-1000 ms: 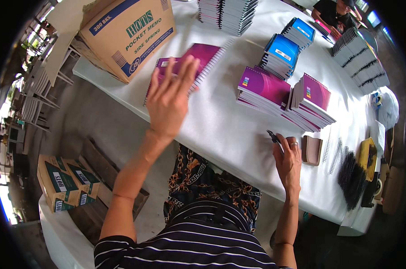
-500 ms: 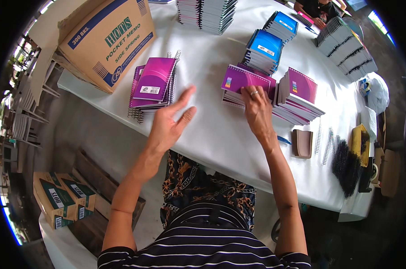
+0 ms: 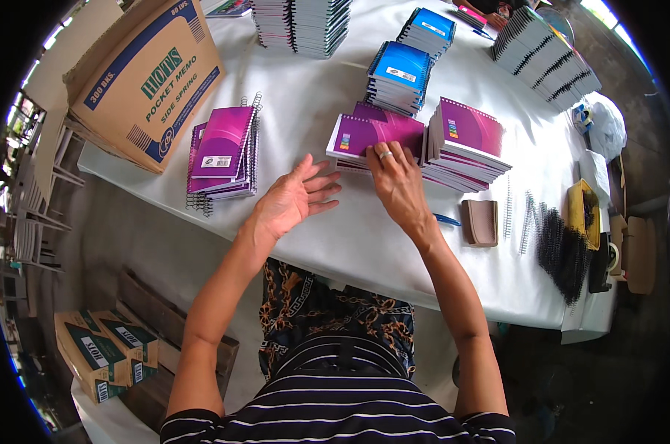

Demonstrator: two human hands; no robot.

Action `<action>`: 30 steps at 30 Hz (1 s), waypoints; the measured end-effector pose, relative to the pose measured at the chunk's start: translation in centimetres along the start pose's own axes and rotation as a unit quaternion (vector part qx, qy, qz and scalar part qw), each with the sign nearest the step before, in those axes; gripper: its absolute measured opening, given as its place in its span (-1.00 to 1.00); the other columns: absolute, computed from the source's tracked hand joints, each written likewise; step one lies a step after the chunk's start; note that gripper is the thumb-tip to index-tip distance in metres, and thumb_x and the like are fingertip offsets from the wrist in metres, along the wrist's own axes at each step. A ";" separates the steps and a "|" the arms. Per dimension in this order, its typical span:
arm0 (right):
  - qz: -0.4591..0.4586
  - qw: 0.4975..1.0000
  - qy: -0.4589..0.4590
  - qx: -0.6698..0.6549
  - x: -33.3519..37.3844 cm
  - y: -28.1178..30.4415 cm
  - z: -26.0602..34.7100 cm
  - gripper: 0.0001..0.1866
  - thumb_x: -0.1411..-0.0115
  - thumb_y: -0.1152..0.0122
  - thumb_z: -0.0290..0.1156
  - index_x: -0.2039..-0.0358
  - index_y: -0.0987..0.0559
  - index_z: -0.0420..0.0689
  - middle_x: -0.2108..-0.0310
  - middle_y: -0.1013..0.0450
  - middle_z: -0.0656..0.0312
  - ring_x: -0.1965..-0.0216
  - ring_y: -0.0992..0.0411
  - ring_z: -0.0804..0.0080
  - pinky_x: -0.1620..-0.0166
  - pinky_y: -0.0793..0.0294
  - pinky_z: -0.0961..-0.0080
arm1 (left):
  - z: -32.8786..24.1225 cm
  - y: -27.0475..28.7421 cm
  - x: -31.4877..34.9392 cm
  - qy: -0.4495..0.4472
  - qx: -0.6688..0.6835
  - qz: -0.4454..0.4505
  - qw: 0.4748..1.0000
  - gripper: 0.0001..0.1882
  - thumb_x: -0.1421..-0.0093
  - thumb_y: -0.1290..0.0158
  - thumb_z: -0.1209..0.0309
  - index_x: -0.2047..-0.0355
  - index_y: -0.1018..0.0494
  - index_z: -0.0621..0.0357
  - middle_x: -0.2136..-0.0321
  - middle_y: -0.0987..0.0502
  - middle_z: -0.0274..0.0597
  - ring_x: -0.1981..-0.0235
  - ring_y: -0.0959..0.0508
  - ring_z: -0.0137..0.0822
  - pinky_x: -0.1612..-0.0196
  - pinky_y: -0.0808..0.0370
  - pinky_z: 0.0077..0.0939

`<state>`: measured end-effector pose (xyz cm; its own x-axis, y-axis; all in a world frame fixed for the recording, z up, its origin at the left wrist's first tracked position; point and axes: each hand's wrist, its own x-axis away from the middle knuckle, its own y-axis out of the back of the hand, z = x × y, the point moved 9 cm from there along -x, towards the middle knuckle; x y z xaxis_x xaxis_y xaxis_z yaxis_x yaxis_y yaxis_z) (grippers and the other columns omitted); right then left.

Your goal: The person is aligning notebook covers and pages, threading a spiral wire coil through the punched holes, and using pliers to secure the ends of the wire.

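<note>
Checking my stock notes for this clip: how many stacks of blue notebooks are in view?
2. The nearer stack stands just beyond the purple notebooks that the right hand touches; the farther stack is behind it, slightly right. More could be hidden.

A carton (image 3: 146, 92) stands on the left of a table (image 3: 298, 78), a stack of spiral-bound notebooks (image 3: 222, 140) just to its right. At center, two notebook piles (image 3: 461, 122) sit side by side, the right hand (image 3: 396, 177) on the left one, the left hand (image 3: 289, 201) between it and the stack. Coil-bound memo books (image 3: 400, 68) stand behind; a pen (image 3: 446, 220) lies in front, loose binding coils (image 3: 561, 248) and a tray (image 3: 575, 201) to the right.
</note>
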<state>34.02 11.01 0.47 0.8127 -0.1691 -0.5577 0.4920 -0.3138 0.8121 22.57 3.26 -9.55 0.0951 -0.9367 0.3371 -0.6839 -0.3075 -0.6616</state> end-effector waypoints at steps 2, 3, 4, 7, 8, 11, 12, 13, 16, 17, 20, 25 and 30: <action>-0.008 0.998 0.008 -0.056 0.8 1.6 1.1 -0.59 0.05 -0.20 -0.54 0.12 -0.56 -0.33 0.13 -0.40 0.08 0.06 -0.39 0.17 0.03 -0.44 0.29 | 0.0 -0.3 -0.2 0.035 0.036 0.049 0.998 -0.13 -0.24 -0.08 -0.14 -0.29 -0.14 0.30 -0.14 -0.41 0.14 -0.11 -0.48 0.01 -0.19 -0.44 0.01; -0.009 0.996 0.010 -0.084 1.5 2.4 1.8 -0.60 0.05 -0.20 -0.56 0.12 -0.56 -0.34 0.12 -0.42 0.08 0.06 -0.40 0.16 0.02 -0.46 0.28 | 0.2 -1.0 -0.2 0.057 0.055 0.073 0.994 -0.11 -0.22 -0.10 -0.15 -0.29 -0.15 0.31 -0.13 -0.41 0.14 -0.09 -0.49 0.03 -0.17 -0.45 0.02; -0.026 0.995 0.035 -0.089 2.2 3.5 3.2 -0.61 0.06 -0.22 -0.57 0.13 -0.58 -0.30 0.13 -0.44 0.09 0.06 -0.42 0.18 0.03 -0.46 0.29 | 0.3 -1.7 -0.1 0.068 0.083 0.089 0.990 -0.24 -0.27 -0.13 0.01 -0.28 -0.18 0.27 -0.12 -0.44 0.09 -0.12 -0.49 -0.03 -0.19 -0.44 -0.04; 0.005 0.980 0.004 -0.200 4.2 4.9 6.0 -0.56 0.04 -0.41 -0.37 0.11 -0.59 -0.21 0.00 -0.39 0.11 -0.07 -0.36 0.18 -0.08 -0.39 0.24 | 0.7 -1.8 0.7 -0.013 -0.072 0.099 0.992 -0.33 -0.28 -0.16 0.23 -0.30 -0.20 0.22 -0.13 -0.45 0.01 -0.14 -0.48 -0.16 -0.21 -0.44 -0.18; -0.029 0.971 -0.087 -0.220 5.1 6.3 3.5 -0.46 0.09 -0.48 -0.33 0.07 -0.56 -0.21 -0.04 -0.39 0.11 -0.08 -0.37 0.17 -0.10 -0.39 0.23 | 0.4 -3.7 1.2 -0.045 -0.064 0.100 0.992 -0.38 -0.28 -0.14 0.42 -0.31 -0.22 0.20 -0.16 -0.43 -0.09 -0.15 -0.47 -0.27 -0.22 -0.42 -0.32; -0.114 0.879 -0.304 -0.348 7.7 8.7 -2.5 -0.23 0.15 -0.58 -0.37 -0.09 -0.41 -0.20 -0.04 -0.39 0.10 -0.09 -0.39 0.24 -0.18 -0.35 0.28 | -0.3 -5.9 3.6 -0.157 -0.130 0.166 0.965 -0.42 -0.29 -0.11 0.45 -0.30 -0.26 0.18 -0.18 -0.42 -0.12 -0.15 -0.47 -0.27 -0.23 -0.40 -0.37; -0.085 0.808 -0.319 -0.488 9.0 7.0 -3.1 -0.28 0.12 -0.57 -0.38 -0.05 -0.41 -0.21 -0.03 -0.40 0.11 -0.09 -0.38 0.28 -0.18 -0.35 0.31 | 0.5 -6.4 3.8 -0.121 -0.151 0.189 0.963 -0.42 -0.26 -0.11 0.54 -0.29 -0.29 0.15 -0.24 -0.37 -0.10 -0.18 -0.44 -0.27 -0.27 -0.35 -0.38; -0.057 0.716 -0.325 -0.616 10.3 4.9 -2.8 -0.33 0.09 -0.56 -0.40 -0.02 -0.42 -0.21 -0.01 -0.41 0.12 -0.09 -0.38 0.32 -0.18 -0.35 0.34 | 1.2 -6.7 3.7 -0.140 -0.187 0.196 0.952 -0.37 -0.24 -0.13 0.56 -0.31 -0.24 0.18 -0.25 -0.35 -0.05 -0.20 -0.42 -0.25 -0.27 -0.35 -0.37; 0.048 0.635 -0.417 -0.649 12.8 1.1 -0.7 -0.53 -0.07 -0.46 -0.46 0.05 -0.42 -0.20 0.08 -0.45 0.19 0.03 -0.43 0.45 -0.07 -0.41 0.48 | 2.6 -7.1 3.2 -0.148 -0.315 0.178 0.920 -0.11 -0.14 -0.21 0.63 -0.41 0.00 0.20 -0.31 -0.25 0.09 -0.30 -0.30 -0.16 -0.33 -0.23 -0.32; 0.064 0.590 -0.474 -0.650 13.7 -0.1 0.2 -0.57 -0.11 -0.43 -0.47 0.06 -0.42 -0.20 0.10 -0.45 0.20 0.05 -0.43 0.49 -0.04 -0.42 0.50 | 2.6 -7.0 3.1 -0.169 -0.306 0.158 0.923 -0.06 -0.12 -0.23 0.59 -0.42 0.06 0.19 -0.31 -0.25 0.09 -0.31 -0.29 -0.16 -0.35 -0.20 -0.30; -0.051 0.629 -0.387 -0.672 13.3 -0.2 1.1 -0.69 -0.16 -0.35 -0.55 0.16 -0.41 -0.20 0.14 -0.45 0.22 0.10 -0.43 0.52 0.02 -0.42 0.56 | 2.9 -6.6 3.8 -0.223 -0.304 0.095 0.921 0.07 -0.09 -0.30 0.44 -0.44 0.18 0.16 -0.32 -0.22 0.10 -0.35 -0.22 -0.14 -0.38 -0.12 -0.23; -0.045 0.681 -0.416 -0.601 14.0 0.1 1.8 -0.74 -0.17 -0.29 -0.60 0.19 -0.40 -0.23 0.20 -0.50 0.16 0.18 -0.48 0.45 0.09 -0.46 0.50 | -2.2 -10.2 7.4 -0.425 -0.589 -0.039 0.686 0.18 -0.01 -0.28 -0.04 -0.44 0.16 0.17 -0.37 -0.13 0.10 -0.44 -0.02 -0.06 -0.41 -0.02 -0.06; 0.024 0.811 -0.305 -0.498 12.4 2.7 0.7 -0.71 -0.07 -0.29 -0.68 0.18 -0.47 -0.22 0.21 -0.53 0.12 0.21 -0.52 0.30 0.12 -0.49 0.45 | 2.9 -15.9 5.4 -0.352 -0.845 0.000 0.403 -0.22 -0.17 -0.10 0.02 -0.34 -0.20 0.06 -0.25 -0.36 -0.12 -0.31 -0.28 0.05 -0.27 -0.29 -0.04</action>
<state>45.19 7.36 -4.33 0.6813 -0.6859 -0.2558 0.7203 0.5659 0.4012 36.07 2.61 0.80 -0.1300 -0.9349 -0.3301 -0.1439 -0.3116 0.9392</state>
